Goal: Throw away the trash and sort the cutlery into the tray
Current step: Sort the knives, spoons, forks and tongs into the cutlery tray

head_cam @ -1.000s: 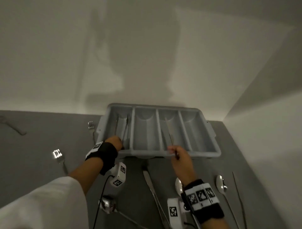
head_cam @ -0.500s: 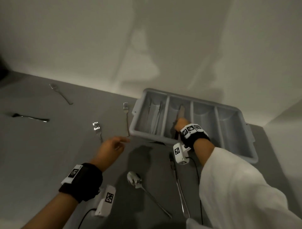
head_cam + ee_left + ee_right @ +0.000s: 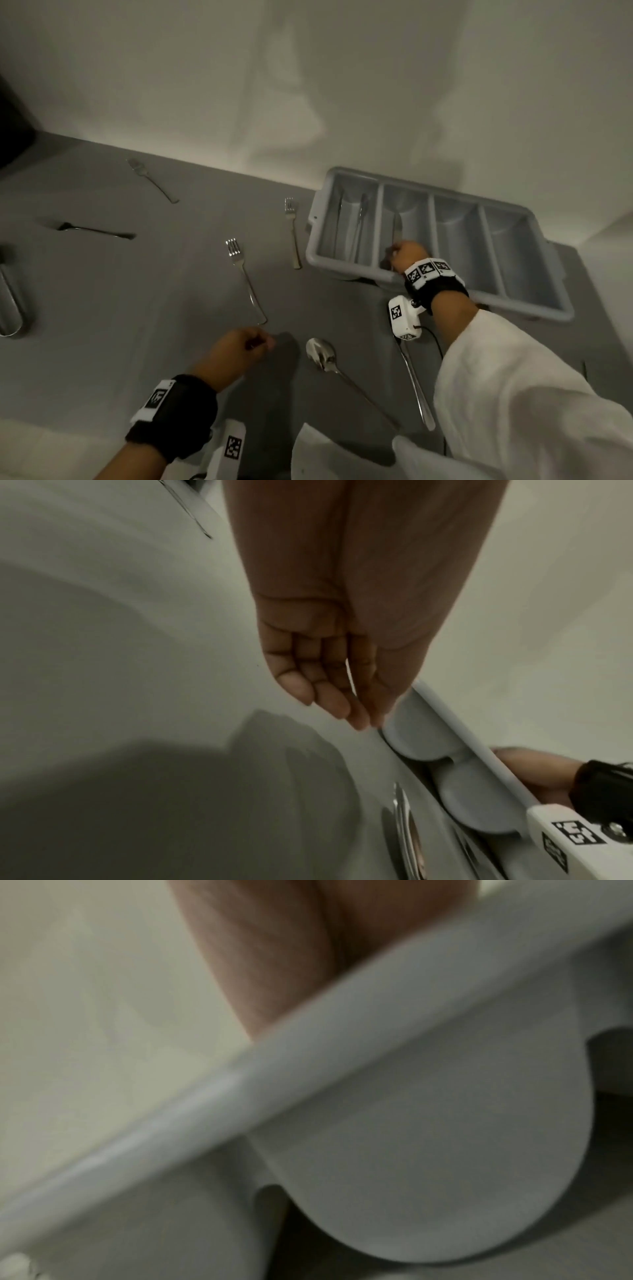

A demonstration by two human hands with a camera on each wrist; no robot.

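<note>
The grey plastic four-compartment cutlery tray sits on the grey surface against the pale wall. The right hand reaches over the tray's near rim into the second compartment from the left, where a metal knife lies; whether its fingers grip the knife's handle or have let go, I cannot tell, since the head view shows only the back of the hand and the right wrist view is blurred and filled by the tray's rim. Long thin metal pieces lie in the leftmost compartment; they are too dim to name.

The left hand hovers above the surface with nothing in it, its fingers loosely bent, close to the handle end of the nearest silver fork. A second fork lies just beside the tray's left end, a third farther back, and a dark-looking utensil is well apart on the left. A large silver spoon and another long metal handle lie near the person's body.

Judging the risks: the fork handle lies flat, so bent fingers may slide it or pinch it poorly. Both arms working at once divides attention, and the right sleeve hangs over the long handle and could drag it. In this dim light, forks could be dropped into the wrong compartment.
</note>
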